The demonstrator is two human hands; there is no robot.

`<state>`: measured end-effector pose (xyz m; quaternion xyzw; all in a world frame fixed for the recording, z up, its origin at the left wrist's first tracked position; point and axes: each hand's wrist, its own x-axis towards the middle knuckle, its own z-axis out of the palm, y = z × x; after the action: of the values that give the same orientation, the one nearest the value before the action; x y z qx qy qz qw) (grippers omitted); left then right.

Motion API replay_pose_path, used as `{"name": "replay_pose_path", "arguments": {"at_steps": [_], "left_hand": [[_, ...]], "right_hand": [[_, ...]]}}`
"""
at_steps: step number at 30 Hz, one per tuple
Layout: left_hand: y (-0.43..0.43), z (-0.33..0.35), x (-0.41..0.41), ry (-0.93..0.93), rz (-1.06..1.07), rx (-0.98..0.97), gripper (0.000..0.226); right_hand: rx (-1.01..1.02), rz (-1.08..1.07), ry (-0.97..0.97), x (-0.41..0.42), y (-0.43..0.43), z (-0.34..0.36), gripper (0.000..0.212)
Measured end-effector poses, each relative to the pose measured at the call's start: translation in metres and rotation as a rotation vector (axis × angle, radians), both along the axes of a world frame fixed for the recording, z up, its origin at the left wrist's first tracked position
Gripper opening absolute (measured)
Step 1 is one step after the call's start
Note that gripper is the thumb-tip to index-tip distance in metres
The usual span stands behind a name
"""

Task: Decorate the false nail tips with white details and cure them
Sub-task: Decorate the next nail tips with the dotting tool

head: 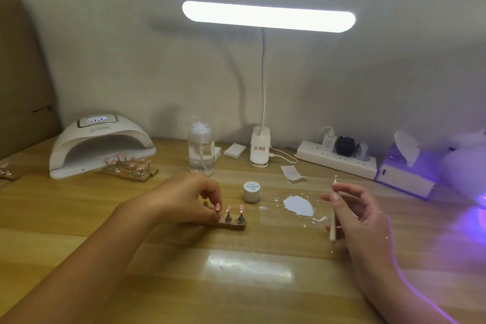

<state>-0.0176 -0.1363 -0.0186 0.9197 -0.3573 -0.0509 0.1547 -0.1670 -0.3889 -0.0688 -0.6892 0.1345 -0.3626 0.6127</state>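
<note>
A wooden table [236, 284] stands against a pale wall [131, 47], with one curing lamp [101, 143] at ten o'clock and one desk lamp [268, 16] at twelve. At six, the left hand [194, 197] pinches one nail tip [218, 206] on the holder [234, 226], and two more tips [228, 208] stand beside it. At four, the right hand [360, 216] grips one dotting tool [333, 221].

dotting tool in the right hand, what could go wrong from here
The dotting tool, held in the right hand, shows white at both ends, so it may smear the table or skin. The left hand pinches a nail tip on the wooden stand; it could bump the two neighbouring tips close beside it.
</note>
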Motion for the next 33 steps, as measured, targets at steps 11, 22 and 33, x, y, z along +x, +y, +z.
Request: {"name": "replay_pose_path", "arguments": {"at_steps": [11, 22, 33], "left_hand": [[-0.009, 0.000, -0.009, -0.074, 0.012, 0.047, 0.007], [-0.009, 0.025, -0.018, -0.134, 0.148, -0.264, 0.011], [-0.096, -0.030, -0.088, 0.078, -0.088, -0.520, 0.008]], "right_hand": [[0.414, 0.052, 0.093, -0.003, -0.012, 0.016, 0.029], [0.459, 0.245, 0.131, -0.001, -0.015, 0.019, 0.028], [0.165, 0.051, 0.144, 0.005, -0.017, 0.008, 0.032]]}}
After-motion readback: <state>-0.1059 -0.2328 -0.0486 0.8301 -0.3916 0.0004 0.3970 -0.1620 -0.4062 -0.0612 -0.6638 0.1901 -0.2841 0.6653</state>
